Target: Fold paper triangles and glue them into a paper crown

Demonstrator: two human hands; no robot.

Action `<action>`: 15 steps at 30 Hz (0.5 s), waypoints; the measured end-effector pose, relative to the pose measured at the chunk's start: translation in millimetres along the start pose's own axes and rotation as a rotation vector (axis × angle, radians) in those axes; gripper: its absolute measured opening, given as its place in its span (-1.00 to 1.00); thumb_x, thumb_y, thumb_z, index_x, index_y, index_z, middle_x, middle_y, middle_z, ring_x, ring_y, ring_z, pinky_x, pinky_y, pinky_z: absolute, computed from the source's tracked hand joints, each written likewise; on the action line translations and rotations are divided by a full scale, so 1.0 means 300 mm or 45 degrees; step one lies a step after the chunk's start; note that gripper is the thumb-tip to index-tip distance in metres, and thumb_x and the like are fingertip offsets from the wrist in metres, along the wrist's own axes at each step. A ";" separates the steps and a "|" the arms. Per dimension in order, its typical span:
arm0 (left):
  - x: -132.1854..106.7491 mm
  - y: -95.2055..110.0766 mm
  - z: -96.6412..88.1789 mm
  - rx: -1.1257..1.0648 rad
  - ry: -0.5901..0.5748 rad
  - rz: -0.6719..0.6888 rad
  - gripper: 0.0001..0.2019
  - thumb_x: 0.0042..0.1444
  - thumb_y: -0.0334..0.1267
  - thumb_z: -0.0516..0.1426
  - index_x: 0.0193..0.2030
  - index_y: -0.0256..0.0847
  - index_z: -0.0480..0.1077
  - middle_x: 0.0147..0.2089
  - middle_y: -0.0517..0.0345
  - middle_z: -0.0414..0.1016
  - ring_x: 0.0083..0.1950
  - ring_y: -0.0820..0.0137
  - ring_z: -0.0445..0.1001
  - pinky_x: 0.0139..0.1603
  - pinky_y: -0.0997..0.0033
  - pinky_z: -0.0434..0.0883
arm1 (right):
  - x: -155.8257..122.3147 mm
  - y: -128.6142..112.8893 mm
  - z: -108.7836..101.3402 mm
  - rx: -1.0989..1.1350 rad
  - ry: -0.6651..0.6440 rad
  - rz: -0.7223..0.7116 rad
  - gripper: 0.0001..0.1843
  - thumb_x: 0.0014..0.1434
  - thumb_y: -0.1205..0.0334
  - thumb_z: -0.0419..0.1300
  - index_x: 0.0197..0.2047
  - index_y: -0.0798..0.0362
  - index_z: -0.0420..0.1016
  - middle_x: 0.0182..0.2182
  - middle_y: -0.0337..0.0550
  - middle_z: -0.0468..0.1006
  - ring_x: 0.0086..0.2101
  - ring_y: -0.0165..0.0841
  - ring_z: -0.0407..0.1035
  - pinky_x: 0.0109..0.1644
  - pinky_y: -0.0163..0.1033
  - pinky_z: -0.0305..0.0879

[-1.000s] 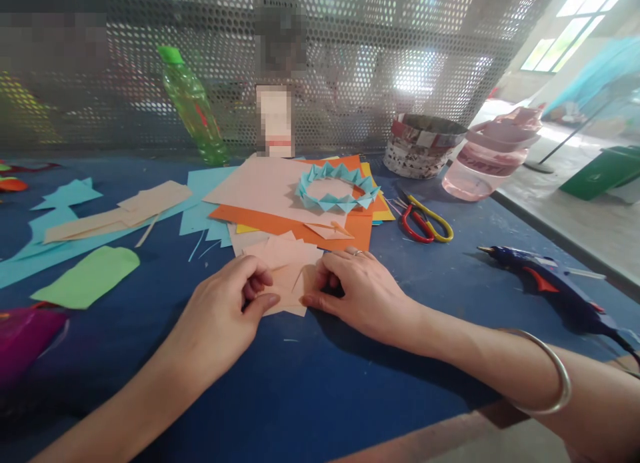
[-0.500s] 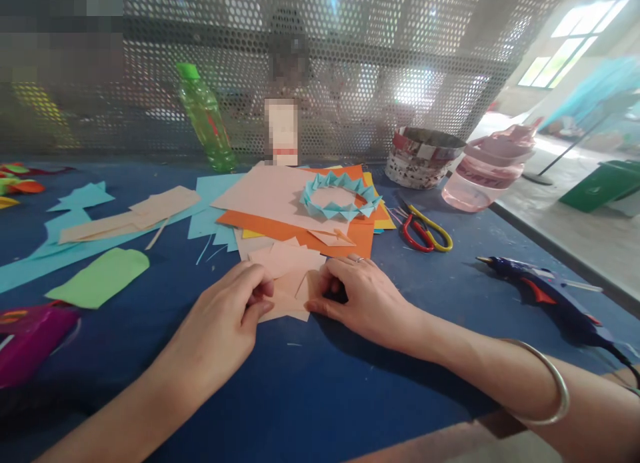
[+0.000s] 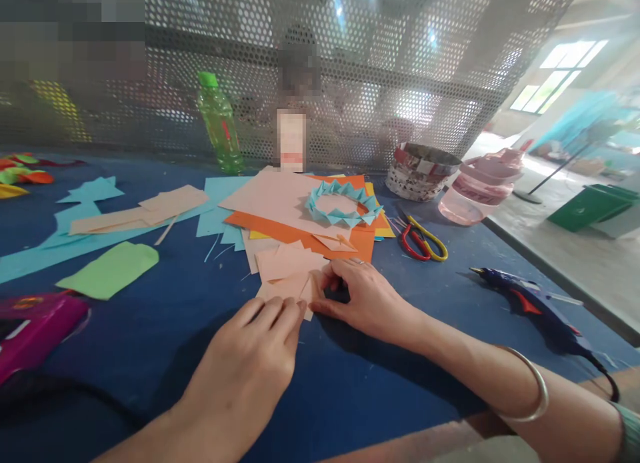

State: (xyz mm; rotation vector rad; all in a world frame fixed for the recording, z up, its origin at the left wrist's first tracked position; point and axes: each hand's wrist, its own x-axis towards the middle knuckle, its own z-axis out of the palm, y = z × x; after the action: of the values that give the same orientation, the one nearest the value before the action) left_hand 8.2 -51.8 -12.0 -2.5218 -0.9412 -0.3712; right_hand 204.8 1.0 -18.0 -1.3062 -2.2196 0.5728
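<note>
A blue worktop (image 3: 350, 389) fills the room's near side, scattered with cut paper and closed off at the back by a perforated metal screen. Closest in, the left hand (image 3: 255, 359) lies flat, its fingers (image 3: 280, 313) straight and close together. Their tips press on the near edge of the peach paper (image 3: 287, 276), seemingly to stop it sliding on the smooth top. The right hand (image 3: 373, 299) comes in from the other side, a bangle (image 3: 525, 393) on its forearm. Its fingers are curled tight on the paper's right edge, with the thumb along the near side, which looks like a pinch on a fold. The paper itself sits between the two hands, just in front of the stack.

At the left edge a magenta object (image 3: 35, 326) is cut off, so I cannot say what it is. A green scrap (image 3: 110, 269) lies past it. To the right a blue glue gun (image 3: 530, 303) rests on its side, nozzle pointing inward and well apart from the paper.

Further back, an orange sheet (image 3: 300, 231) carries a larger peach sheet and a teal folded ring (image 3: 343, 206). The scissors (image 3: 423, 239) lie just beside that stack, near the right hand. Behind them stand a woven bowl (image 3: 423, 169), a pink jug (image 3: 480, 189) and a green bottle (image 3: 220, 126) against the screen (image 3: 425, 69).

The hands cover the paper's near and right edges, so how it is creased there stays hidden. The shapes beyond the screen are too blurred to make out.
</note>
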 end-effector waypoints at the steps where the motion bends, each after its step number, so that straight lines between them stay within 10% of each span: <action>1: 0.000 0.008 -0.006 0.046 -0.007 -0.022 -0.57 -0.05 -0.66 -0.05 -0.11 -0.54 0.55 -0.17 -0.20 0.60 -0.20 0.11 0.54 -0.22 0.14 0.49 | 0.000 0.000 0.000 -0.001 0.000 0.000 -0.72 0.06 0.11 0.36 -0.36 0.05 0.35 -0.38 -0.27 0.47 -0.35 -0.42 0.30 -0.24 -0.29 0.15; 15: -0.011 0.029 -0.008 0.213 -0.011 -0.152 -0.65 -0.15 -0.65 0.00 -0.35 -0.46 0.60 -0.35 -0.20 0.57 -0.30 0.13 0.51 -0.28 0.20 0.44 | 0.028 -0.009 -0.034 0.105 -0.121 -0.003 -0.86 0.13 0.29 0.24 -0.22 0.07 0.41 -0.30 -0.21 0.50 -0.32 -0.43 0.33 -0.22 -0.30 0.25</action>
State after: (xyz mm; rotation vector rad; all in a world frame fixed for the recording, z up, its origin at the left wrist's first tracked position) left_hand 11.4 -60.7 -13.7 -2.3250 -1.0823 -0.3035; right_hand 205.7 8.2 -6.6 -1.2582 -2.2477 0.7318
